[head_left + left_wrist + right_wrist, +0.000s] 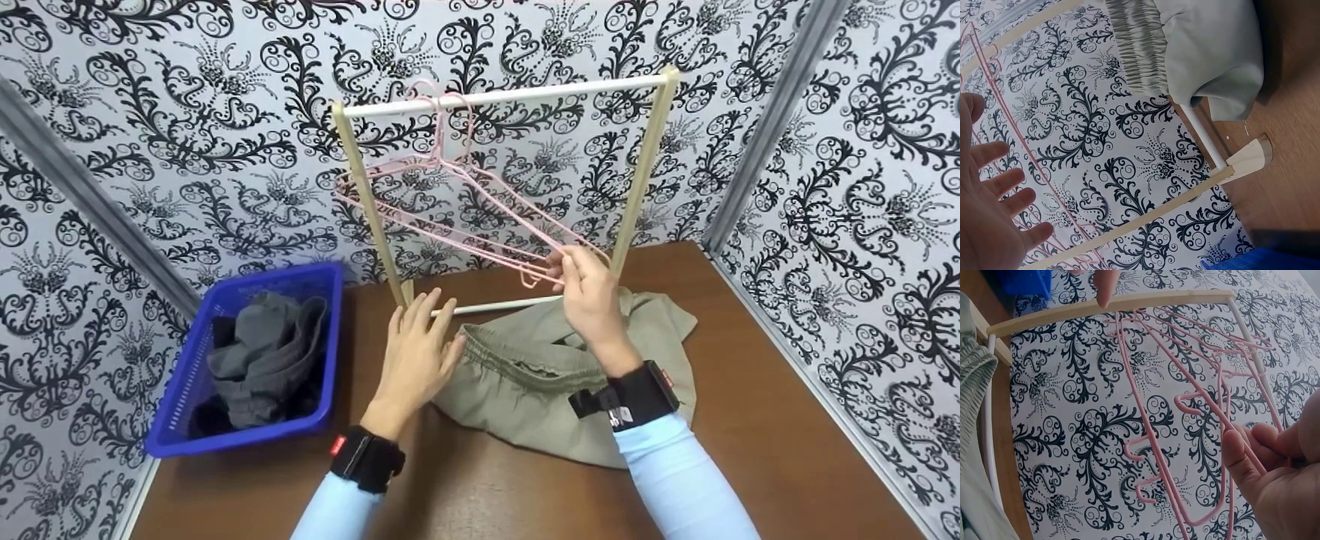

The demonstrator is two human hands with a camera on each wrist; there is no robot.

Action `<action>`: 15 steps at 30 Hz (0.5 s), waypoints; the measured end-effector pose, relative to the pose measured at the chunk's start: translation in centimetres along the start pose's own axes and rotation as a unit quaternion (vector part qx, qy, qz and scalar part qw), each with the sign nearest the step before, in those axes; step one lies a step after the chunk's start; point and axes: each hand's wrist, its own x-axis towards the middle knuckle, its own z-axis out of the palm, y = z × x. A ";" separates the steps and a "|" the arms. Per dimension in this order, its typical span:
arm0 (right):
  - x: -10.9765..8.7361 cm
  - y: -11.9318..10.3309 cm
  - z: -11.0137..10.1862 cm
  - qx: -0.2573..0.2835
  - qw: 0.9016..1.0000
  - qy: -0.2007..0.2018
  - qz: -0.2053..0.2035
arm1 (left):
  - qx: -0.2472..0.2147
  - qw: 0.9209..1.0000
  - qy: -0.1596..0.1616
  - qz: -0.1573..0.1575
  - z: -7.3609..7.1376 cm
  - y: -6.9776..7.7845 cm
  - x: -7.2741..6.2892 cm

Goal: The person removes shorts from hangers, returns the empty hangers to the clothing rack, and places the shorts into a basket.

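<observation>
Pink clothes hangers [480, 251] hang by their hooks from the white top rail of a small rack [555, 91], towards its left end. My right hand [592, 300] pinches the right end of a hanger between thumb and fingers, which the right wrist view shows close up at the pink hanger [1207, 402]. With its fingers spread, my left hand [418, 360] holds nothing and hovers in front of the rack's left post. Below my hands, a grey-green garment [525, 420] with a gathered elastic waistband lies on the table; my right arm covers part of it.
A blue plastic basket [169, 409] with dark grey clothes [262, 352] in it stands at the left. Brown tabletop [757, 390] extends right of the garment. Patterned walls [862, 187] close off the back and both sides.
</observation>
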 end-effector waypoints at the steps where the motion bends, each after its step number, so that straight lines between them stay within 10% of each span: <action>1: 0.0 0.0 0.1 -0.001 1.000 -0.001 0.000 | 0.001 1.000 -0.002 -0.001 0.0 0.0 0.0; 15: -0.2 0.9 0.3 -0.009 1.000 -0.026 -0.005 | 0.003 1.000 -0.016 -0.005 0.1 0.2 -0.2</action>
